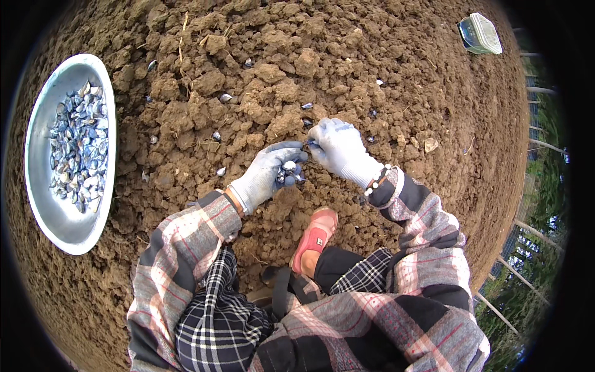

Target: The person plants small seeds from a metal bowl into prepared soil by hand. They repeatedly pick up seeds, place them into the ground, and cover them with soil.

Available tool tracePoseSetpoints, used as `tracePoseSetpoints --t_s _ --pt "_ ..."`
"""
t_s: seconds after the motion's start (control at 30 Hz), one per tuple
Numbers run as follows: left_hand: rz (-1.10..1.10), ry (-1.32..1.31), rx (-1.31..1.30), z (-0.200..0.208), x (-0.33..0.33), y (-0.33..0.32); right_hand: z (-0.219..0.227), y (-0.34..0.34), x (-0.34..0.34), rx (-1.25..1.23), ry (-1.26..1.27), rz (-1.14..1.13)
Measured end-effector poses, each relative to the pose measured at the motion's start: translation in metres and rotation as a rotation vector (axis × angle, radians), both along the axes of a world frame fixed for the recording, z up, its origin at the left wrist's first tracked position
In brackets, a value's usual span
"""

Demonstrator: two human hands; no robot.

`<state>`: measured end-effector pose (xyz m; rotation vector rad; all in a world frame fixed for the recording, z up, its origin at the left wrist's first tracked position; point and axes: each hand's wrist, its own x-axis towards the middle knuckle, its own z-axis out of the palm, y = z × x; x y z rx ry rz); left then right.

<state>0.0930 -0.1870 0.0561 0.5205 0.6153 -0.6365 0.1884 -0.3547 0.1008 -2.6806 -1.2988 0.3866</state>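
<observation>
My left hand (265, 173), in a pale glove stained blue, is cupped around several blue-and-white garlic cloves (289, 166). Close beside its fingertips, my right hand (339, 147) is closed in a pinch. Blue shows at the right glove's fingertips, but whether a clove is between them I cannot make out. Both hands are above the loose brown soil (273, 74). Single cloves lie scattered on the clods, among them a pale clove (225, 97) and a bluish clove (307, 106) just beyond my hands.
A metal basin (74, 230) with many blue-tinted cloves stands on the soil at the left. At the far right sits a small lidded plastic tub (481, 33). My pink shoe (315, 239) is on the ground below my hands. Poles and greenery line the right edge.
</observation>
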Motion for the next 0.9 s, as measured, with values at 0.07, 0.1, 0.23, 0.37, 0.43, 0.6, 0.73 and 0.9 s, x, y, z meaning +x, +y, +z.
tracePoseSetpoints --t_s 0.07,0.1,0.23,0.37,0.43,0.6,0.73,0.9 --pt "0.128 0.053 -0.108 -0.004 0.003 0.006 -0.020 -0.004 0.036 0.085 0.134 -0.319" --pt "0.148 0.036 -0.174 -0.005 0.004 0.009 -0.036 -0.012 0.055 0.062 0.122 -0.369" --pt "0.271 0.037 -0.468 -0.016 0.004 0.019 -0.078 -0.010 0.095 -0.059 0.129 -0.402" --pt "0.364 -0.005 -0.608 -0.019 0.005 0.029 -0.098 0.009 0.102 -0.187 -0.033 -0.267" --pt "0.401 -0.025 -0.597 -0.018 0.006 0.032 -0.097 0.012 0.095 -0.222 -0.045 -0.239" --pt "0.481 -0.076 -0.653 -0.020 0.011 0.033 -0.075 0.000 0.096 -0.244 -0.108 -0.132" --pt "0.534 -0.061 -0.640 -0.023 0.012 0.033 -0.022 0.010 0.049 0.240 0.507 -0.307" --pt "0.525 -0.074 -0.657 -0.028 0.016 0.031 -0.011 0.017 0.007 0.541 1.338 -0.620"
